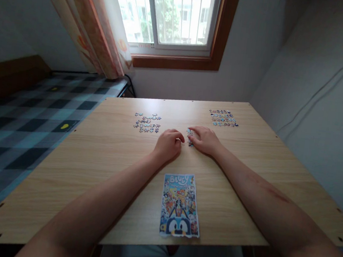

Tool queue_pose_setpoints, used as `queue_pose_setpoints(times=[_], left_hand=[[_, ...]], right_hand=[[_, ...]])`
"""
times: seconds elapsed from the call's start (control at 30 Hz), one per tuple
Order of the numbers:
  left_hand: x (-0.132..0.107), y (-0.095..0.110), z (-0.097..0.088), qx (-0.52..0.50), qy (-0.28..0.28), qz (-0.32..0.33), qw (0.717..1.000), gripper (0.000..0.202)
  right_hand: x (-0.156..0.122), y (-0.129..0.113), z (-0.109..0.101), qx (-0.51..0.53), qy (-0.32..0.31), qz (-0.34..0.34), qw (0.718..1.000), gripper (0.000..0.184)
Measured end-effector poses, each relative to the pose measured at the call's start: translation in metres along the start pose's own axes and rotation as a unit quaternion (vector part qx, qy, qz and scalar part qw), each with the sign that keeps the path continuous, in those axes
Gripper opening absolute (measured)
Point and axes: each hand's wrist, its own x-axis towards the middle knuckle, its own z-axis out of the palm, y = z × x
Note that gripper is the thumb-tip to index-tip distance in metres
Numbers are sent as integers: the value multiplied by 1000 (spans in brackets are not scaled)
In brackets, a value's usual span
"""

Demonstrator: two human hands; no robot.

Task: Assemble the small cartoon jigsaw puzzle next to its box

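Observation:
Joined jigsaw puzzle pieces form a narrow upright strip in the middle of the table. My right hand lies over the strip's right side, fingers stretched out and apart, their tips touching it. Just left of the strip rests my left hand, its fingers curled in toward the thumb; whether a small piece is in them is hidden. Nearer to me, a picture sheet with "Bluey" lettering and cartoon dogs lies flat between my forearms.
Loose puzzle pieces lie in a group at the back left. Rows of more pieces sit at the back right. The wooden table has a checked bed on its left and a wall on its right.

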Motion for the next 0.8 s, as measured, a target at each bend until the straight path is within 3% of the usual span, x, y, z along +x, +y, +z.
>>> queue_pose_setpoints(times=[0.27, 0.8], left_hand=[[2, -1, 0, -4, -6, -20, 1000, 29], [-7, -4, 2, 33, -34, -19, 999, 22]], right_hand=[[-5, -7, -3, -61, -27, -12, 998, 64], [-5, -5, 8, -58, -12, -30, 998, 56]])
